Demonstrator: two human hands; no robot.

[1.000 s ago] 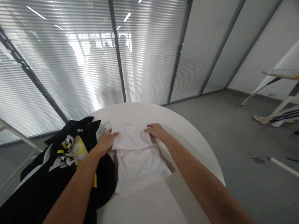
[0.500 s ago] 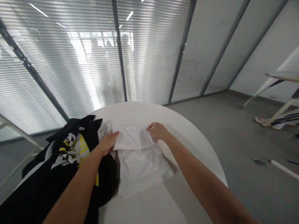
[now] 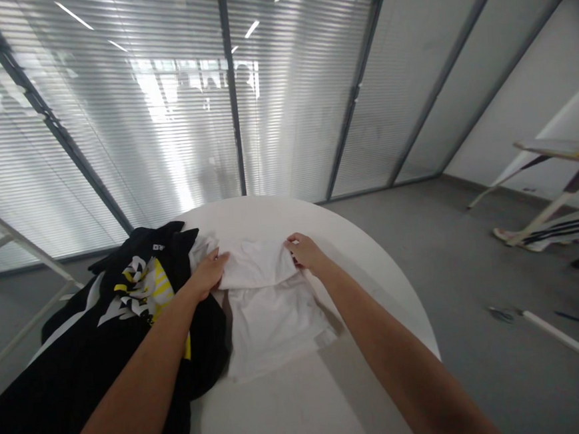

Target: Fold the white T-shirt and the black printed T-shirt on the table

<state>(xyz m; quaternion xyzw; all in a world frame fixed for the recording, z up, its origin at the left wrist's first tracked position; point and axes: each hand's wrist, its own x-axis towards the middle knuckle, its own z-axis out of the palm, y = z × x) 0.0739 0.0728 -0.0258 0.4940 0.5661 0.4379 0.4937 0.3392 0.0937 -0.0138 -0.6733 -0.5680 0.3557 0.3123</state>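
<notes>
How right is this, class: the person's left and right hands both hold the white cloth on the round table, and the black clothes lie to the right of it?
Not quite: the head view shows the black clothes to the left of the white cloth. The left hand and right hand do hold it on the round table.

Round white table [image 3: 254,218] under a folded white garment [image 3: 278,321] and a heap of black clothing [image 3: 94,353].
</notes>
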